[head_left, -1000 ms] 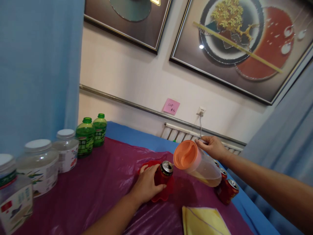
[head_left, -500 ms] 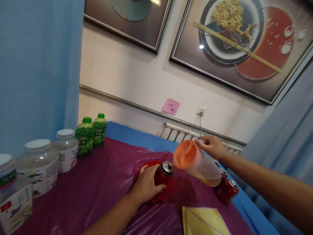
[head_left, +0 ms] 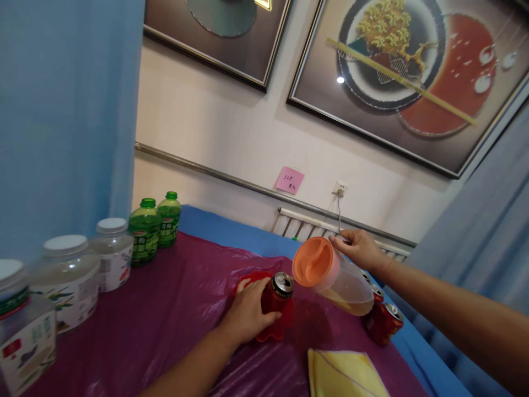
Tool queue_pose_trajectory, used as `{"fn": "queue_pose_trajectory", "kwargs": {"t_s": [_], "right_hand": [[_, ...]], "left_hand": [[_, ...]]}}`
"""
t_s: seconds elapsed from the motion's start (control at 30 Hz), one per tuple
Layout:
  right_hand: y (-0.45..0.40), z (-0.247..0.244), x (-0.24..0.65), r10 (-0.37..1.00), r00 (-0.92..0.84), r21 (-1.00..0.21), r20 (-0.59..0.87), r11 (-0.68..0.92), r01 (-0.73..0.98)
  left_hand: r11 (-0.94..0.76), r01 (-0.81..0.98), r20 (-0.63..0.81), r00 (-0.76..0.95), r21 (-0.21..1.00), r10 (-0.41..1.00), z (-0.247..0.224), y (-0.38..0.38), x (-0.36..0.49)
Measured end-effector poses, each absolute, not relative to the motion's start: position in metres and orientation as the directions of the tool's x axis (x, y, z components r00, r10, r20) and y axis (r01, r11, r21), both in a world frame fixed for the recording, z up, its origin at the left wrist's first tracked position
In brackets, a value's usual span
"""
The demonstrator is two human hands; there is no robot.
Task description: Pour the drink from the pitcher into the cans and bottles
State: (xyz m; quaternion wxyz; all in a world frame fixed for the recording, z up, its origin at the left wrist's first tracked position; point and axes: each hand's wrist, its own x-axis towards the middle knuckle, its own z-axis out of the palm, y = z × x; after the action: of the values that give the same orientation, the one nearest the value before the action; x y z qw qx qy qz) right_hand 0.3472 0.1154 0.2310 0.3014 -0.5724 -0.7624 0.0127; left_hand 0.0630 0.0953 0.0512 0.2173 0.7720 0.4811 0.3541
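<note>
My left hand [head_left: 249, 313] is wrapped round a red drink can [head_left: 276, 295], which stands upright on a red plate with a wavy rim [head_left: 270, 334]. The can's top is opened. My right hand [head_left: 361, 251] grips the handle of a clear plastic pitcher [head_left: 344, 281] with an orange lid [head_left: 313, 261]. The pitcher is tipped to the left, its lid close beside the can's top, with some yellowish liquid lying low inside. Whether any liquid flows into the can cannot be made out.
Several red cans [head_left: 385, 324] stand to the right, behind the pitcher. A folded yellow cloth [head_left: 345, 372] lies at the front. Along the left are lidded clear jars [head_left: 66, 281] and two green bottles [head_left: 144, 234]. Purple sheeting [head_left: 177, 314] covers the table; a radiator [head_left: 306, 220] is behind.
</note>
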Motion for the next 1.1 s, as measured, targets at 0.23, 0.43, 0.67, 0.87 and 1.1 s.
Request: {"fn": "queue_pose_trajectory", "kwargs": {"t_s": [0.23,0.43,0.67,0.87,1.1], "right_hand": [[0.1151,0.2316,0.3484,0.88,-0.168,-0.341,0.445,0.34,0.876],[0.1158,0.2323,0.3494,0.88,-0.176,-0.335,0.442,0.343,0.877],[0.114,0.2316,0.3475,0.87,-0.177,-0.342,0.46,0.357,0.869],[0.1129,0.2341,0.3464,0.862,-0.179,-0.326,0.474,0.361,0.874],[0.1134,0.2332,0.3466,0.87,-0.171,-0.328,0.463,0.348,0.878]], "left_hand": [[-0.46,0.579,0.366,0.28,0.673,0.887,0.0482,0.0975,0.0633],[-0.462,0.577,0.372,0.275,0.674,0.886,0.0475,0.0971,0.0626],[-0.46,0.578,0.363,0.283,0.674,0.888,0.0478,0.0963,0.062],[-0.45,0.58,0.362,0.269,0.679,0.893,0.049,0.0961,0.0618],[-0.45,0.58,0.354,0.278,0.679,0.893,0.0501,0.0963,0.0628]]}}
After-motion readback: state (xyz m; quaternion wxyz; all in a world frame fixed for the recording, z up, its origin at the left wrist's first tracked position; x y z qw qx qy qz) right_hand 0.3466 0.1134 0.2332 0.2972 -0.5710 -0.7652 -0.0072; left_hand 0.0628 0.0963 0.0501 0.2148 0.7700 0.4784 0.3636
